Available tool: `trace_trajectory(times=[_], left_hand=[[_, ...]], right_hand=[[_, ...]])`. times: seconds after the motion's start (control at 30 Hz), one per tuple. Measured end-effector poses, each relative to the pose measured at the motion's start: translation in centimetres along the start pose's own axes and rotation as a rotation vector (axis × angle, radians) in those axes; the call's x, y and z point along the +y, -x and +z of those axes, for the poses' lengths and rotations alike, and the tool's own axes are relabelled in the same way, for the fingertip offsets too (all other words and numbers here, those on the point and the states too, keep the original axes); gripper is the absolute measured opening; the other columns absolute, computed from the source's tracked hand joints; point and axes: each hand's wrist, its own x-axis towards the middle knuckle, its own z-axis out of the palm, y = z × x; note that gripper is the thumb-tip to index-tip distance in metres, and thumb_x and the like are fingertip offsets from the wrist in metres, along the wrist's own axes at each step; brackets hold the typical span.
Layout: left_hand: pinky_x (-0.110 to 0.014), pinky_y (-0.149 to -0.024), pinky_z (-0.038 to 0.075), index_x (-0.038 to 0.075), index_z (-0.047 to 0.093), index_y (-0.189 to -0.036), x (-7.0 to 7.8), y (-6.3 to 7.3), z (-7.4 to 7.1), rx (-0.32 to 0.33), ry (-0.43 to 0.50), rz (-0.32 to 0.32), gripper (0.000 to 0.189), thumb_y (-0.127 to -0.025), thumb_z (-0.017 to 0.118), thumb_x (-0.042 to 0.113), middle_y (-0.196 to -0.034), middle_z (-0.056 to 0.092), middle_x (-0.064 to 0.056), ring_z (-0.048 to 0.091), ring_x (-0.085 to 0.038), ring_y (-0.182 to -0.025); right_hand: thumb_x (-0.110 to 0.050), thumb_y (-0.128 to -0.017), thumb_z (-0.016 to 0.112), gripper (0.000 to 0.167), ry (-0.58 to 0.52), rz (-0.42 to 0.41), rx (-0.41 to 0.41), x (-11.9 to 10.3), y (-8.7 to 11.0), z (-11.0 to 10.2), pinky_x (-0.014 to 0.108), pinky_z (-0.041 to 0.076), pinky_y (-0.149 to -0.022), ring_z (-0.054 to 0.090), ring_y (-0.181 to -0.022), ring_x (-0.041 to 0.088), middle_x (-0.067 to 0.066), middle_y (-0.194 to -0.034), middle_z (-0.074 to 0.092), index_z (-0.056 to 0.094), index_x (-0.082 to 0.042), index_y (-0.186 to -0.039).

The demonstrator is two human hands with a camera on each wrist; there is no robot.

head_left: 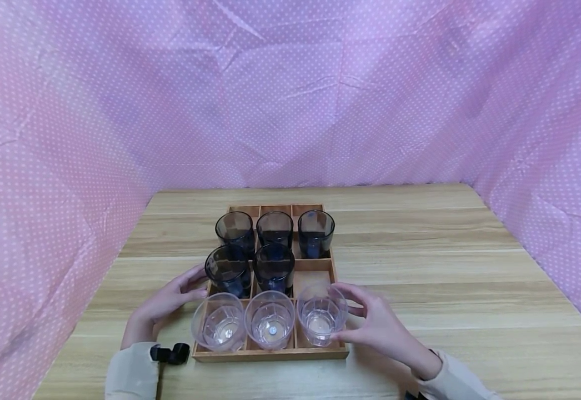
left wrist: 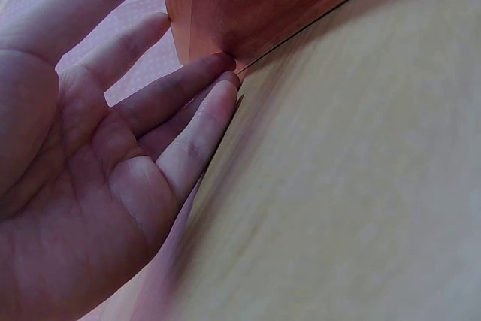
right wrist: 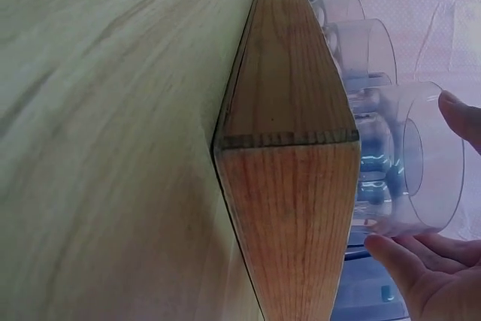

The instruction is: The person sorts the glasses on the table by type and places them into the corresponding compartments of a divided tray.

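A wooden tray (head_left: 270,358) split into compartments lies on the table, bearing dark tinted glasses and clear plastic cups. My right hand (head_left: 372,319) holds the clear cup (head_left: 320,322) at the front right corner, thumb on its near side and fingers on the far side. In the right wrist view that cup (right wrist: 421,155) stands out above the tray's side wall. My left hand (head_left: 170,300) is at the tray's left side with its fingers extended; in the left wrist view the fingertips touch the base of the wooden wall (left wrist: 225,5).
Two more clear cups, one at front left (head_left: 219,322) and one at front middle (head_left: 269,320), fill that row. Behind stand several dark glasses (head_left: 274,269) in two rows. The middle right compartment (head_left: 312,275) shows its wooden floor. Pink dotted cloth (head_left: 290,111) hangs around the table.
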Motion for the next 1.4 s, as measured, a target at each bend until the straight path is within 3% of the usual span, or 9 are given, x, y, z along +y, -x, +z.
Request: trace_trajectory(times=[0.77,1.17,1.4], left_hand=[[-0.004,-0.097,0.032,-0.004,0.016,-0.152,-0.19,-0.22,0.11,0.008,0.019,-0.039,0.072,-0.096,0.058,0.013,-0.153,0.026,-0.033,0.041,0.021,-0.117],[-0.003,-0.098,0.03,-0.005,0.018,-0.152,-0.04,-0.16,0.24,0.015,-0.001,-0.032,0.071,-0.096,0.058,0.013,-0.151,0.029,-0.034,0.041,0.021,-0.117],[-0.005,-0.099,0.032,-0.007,0.015,-0.151,-0.07,-0.13,0.17,0.002,0.002,0.013,0.072,-0.096,0.058,0.011,-0.151,0.024,-0.037,0.039,0.02,-0.12]], right_hand=[[-0.023,-0.063,0.091,0.084,0.033,0.026,-0.007,0.17,0.3,0.37,0.035,0.057,-0.087,0.055,-0.12,0.043,0.022,-0.132,0.058,0.051,0.001,-0.133],[-0.019,-0.065,0.089,0.084,0.03,0.034,-0.011,0.32,0.47,0.57,0.041,0.055,-0.091,0.054,-0.121,0.042,0.024,-0.133,0.056,0.048,0.002,-0.135],[-0.023,-0.068,0.087,0.086,0.016,0.026,-0.048,0.38,0.55,0.44,0.045,0.052,-0.094,0.052,-0.123,0.046,0.026,-0.138,0.051,0.044,0.001,-0.139]])
